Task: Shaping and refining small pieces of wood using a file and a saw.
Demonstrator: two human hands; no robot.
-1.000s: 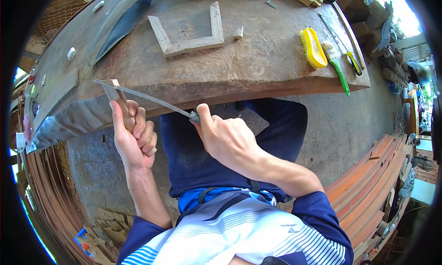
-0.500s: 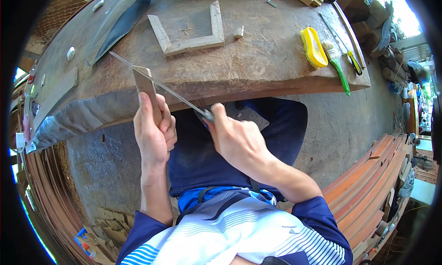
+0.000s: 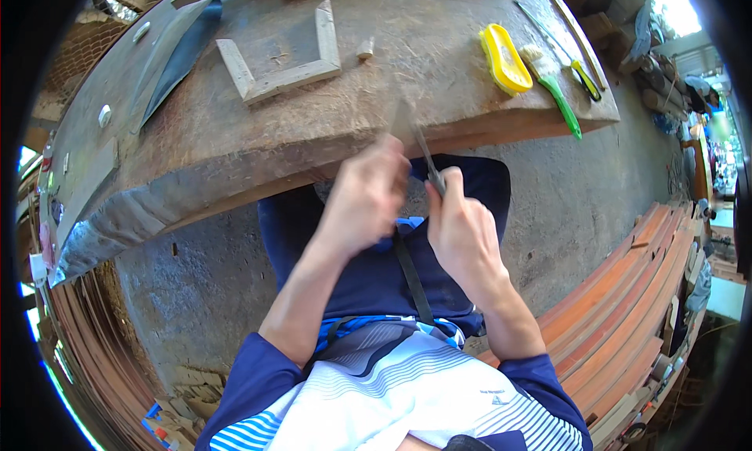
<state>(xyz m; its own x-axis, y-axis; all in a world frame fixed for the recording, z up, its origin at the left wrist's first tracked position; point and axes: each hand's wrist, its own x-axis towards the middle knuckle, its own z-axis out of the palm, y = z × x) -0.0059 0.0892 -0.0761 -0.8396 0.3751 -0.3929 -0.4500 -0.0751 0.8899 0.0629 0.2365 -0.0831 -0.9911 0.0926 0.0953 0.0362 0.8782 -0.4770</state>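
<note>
Left hand (image 3: 368, 189): near the centre of the frame, motion-blurred, fingers closed around a wooden strip (image 3: 402, 122). The strip points upward from the fist and is blurred; its upper end overlaps the near edge of the surface (image 3: 446, 75) in this view. Right hand (image 3: 470, 232): just right of the left hand, fingers wrapped around the grip of a narrow, file-like metal tool (image 3: 425, 152). The blade slants to the upper left, alongside the strip; whether the two touch cannot be determined.

Top centre-left of the frame: a three-sided wooden frame (image 3: 291, 81), open toward the top. A small wood offcut (image 3: 365, 48) lies just right of it. Upper left: a dark curved sheet (image 3: 184, 59). Upper right, in order from left: a yellow scrubbing brush (image 3: 507, 61), a green-handled paintbrush (image 3: 558, 102), and a slim tool with a yellow-and-black handle (image 3: 585, 80). Lower right: reddish-brown planks (image 3: 599, 314), laid side by side.
</note>
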